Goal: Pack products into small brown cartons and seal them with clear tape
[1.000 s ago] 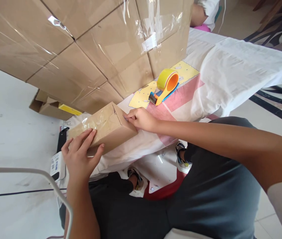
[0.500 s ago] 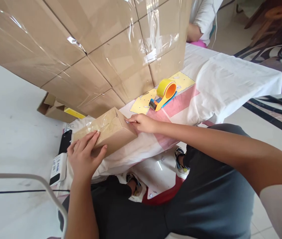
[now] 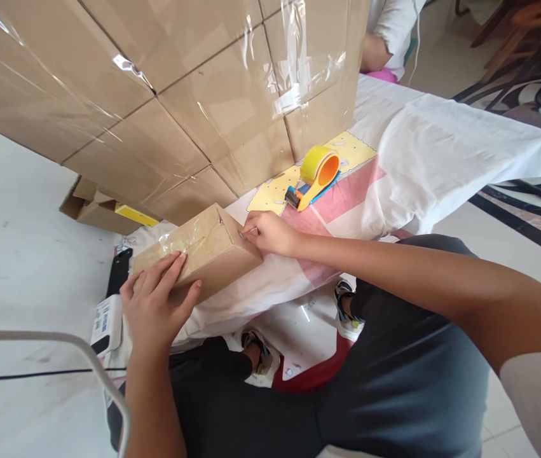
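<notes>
A small brown cardboard box (image 3: 220, 254) lies on the cloth-covered table, its top crossed by shiny clear tape (image 3: 189, 236). My left hand (image 3: 156, 296) rests on the near left of the box, fingers spread over its top and the thumb against the side facing me. At the right end face, my right hand (image 3: 273, 233) has its fingers closed in a pinch against the cardboard. Something small and pale shows at those fingertips, too small to name. Beyond the right hand, a yellow and orange tape dispenser (image 3: 315, 178) stands on the table.
Large taped cardboard boxes (image 3: 232, 108) are stacked behind the small box. An open carton (image 3: 103, 207) with a yellow item sits at the left, near a white device (image 3: 107, 321). Another person's arm (image 3: 376, 52) shows beyond the white tablecloth (image 3: 446, 140).
The fingers of my right hand have curled in from a stretched pose to a pinch at the box's end. My left hand stays on the box top. The view has shifted slightly.
</notes>
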The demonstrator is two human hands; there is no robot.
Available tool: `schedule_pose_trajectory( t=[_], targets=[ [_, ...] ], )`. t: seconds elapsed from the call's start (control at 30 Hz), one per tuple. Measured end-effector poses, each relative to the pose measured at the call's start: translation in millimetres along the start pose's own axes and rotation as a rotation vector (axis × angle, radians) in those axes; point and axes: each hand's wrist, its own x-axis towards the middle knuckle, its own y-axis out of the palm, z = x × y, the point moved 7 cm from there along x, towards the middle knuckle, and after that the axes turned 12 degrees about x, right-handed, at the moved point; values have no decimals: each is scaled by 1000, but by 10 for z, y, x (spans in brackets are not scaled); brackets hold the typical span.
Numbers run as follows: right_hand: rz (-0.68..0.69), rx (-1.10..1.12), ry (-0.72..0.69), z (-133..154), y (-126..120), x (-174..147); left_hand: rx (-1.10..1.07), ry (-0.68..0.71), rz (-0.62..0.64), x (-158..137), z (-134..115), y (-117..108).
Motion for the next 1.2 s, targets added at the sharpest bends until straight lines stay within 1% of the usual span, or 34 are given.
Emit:
schedule_pose_trajectory(
  t=[0.1, 0.2, 0.4, 0.47, 0.53, 0.7, 0.83, 0.93, 1.03, 1.1, 1.17, 1.2],
  targets=[
    [-2, -20, 6, 23, -4, -3, -8, -8, 11, -6, 8, 6],
    [-14, 17, 34, 4, -19, 11, -6, -13, 20, -10, 14, 9],
    [37, 35, -6, -4, -28, 86, -4, -8, 10, -17, 19, 16],
    [43, 53, 10, -32, -11, 105, -1, -15, 10, -18, 27, 20],
    [49, 89, 63, -79, 25, 117, 6, -18, 13, -16, 29, 19],
    [73, 190, 253, -185, 140, 116, 37, 2, 21, -4, -1, -1],
    [84, 203, 327, -210, 190, 102, 40, 6, 18, -6, -4, 1],
    [124, 260, 299, -224, 211, 112, 35, 5, 26, -20, 16, 10],
    [255, 366, 230, -237, 264, 125, 24, 10, 33, -17, 1, -6],
    [312, 382, 225, -277, 275, 130, 26, -7, 28, 20, -53, -34],
    [275, 327, 201, -307, 221, 161, 51, -55, 5, 90, -148, -71],
    [238, 286, 164, -301, 178, 185, 62, -85, -4, 135, -210, -82]
  ],
)
